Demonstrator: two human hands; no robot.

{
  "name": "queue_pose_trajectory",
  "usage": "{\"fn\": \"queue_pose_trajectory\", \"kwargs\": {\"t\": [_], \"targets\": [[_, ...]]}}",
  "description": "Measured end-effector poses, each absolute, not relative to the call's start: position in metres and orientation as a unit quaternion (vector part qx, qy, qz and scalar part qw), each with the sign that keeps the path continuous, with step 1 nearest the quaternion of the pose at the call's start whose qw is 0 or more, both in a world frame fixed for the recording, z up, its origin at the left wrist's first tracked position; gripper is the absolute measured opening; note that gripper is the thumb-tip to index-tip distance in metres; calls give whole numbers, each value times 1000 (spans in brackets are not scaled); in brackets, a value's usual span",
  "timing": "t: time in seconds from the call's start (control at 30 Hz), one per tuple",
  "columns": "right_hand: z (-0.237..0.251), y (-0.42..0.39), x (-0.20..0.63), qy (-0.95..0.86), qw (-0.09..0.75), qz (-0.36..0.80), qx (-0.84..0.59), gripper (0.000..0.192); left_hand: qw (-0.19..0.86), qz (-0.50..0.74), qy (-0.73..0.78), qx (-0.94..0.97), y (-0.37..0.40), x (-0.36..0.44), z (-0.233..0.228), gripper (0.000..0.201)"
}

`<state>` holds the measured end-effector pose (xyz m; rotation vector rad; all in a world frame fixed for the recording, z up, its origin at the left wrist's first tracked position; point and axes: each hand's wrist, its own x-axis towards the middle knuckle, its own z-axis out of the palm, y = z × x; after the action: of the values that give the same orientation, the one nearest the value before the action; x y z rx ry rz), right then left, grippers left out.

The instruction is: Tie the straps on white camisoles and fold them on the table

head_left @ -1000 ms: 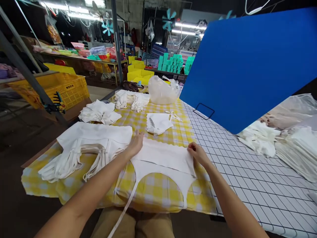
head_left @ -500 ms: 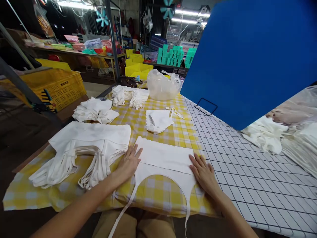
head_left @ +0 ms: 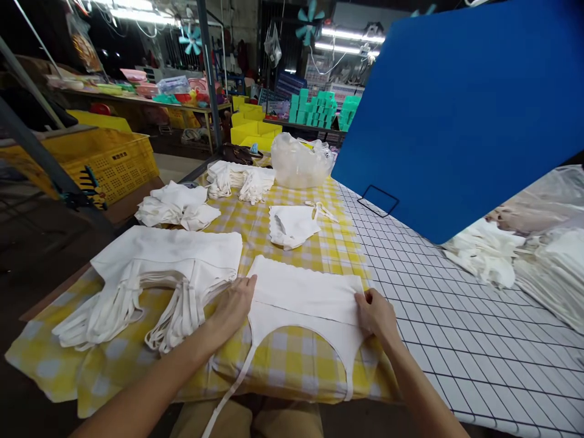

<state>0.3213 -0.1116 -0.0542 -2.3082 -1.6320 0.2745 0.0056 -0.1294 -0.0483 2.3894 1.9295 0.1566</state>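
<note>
Along the near edge of the yellow checked cloth, a white garment lies flat, its straps reaching over that edge. The right hand pinches its right edge; the left hand touches the left edge, its grip unclear. Checked cloth shows between garment and folded piece beyond; a garment stack sits just left.

A translucent plastic bag and dark handbag sit near the worktop's far edge; a yellow crate stands beyond its left edge.
</note>
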Motion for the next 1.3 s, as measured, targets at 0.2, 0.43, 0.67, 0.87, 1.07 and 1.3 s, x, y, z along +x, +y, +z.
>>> {"fn": "queue_pose_trajectory", "kwargs": {"t": [0.2, 0.43, 0.67, 0.87, 1.07, 1.3], "targets": [[-41, -105, 313, -534, 106, 94, -833, 26, 10, 40, 709, 704, -83, 27, -39, 37], [-41, -98, 311, -544, 130, 81, -825, 27, 96, 44, 732, 673, -65, 25, -41, 23], [-42, -82, 315, -569, 115, 29, -813, 32, 20, 71, 746, 662, -71, 34, -37, 32], [-63, -89, 280, -695, 98, -55, -710, 47, -37, 103, 596, 795, -86, 67, -71, 51], [-78, -103, 298, -724, 5, 44, -688, 51, 36, 87, 560, 823, -99, 60, -88, 54], [-72, -133, 338, -673, 21, 45, -738, 53, 28, 64, 614, 786, -127, 31, -76, 57]]}}
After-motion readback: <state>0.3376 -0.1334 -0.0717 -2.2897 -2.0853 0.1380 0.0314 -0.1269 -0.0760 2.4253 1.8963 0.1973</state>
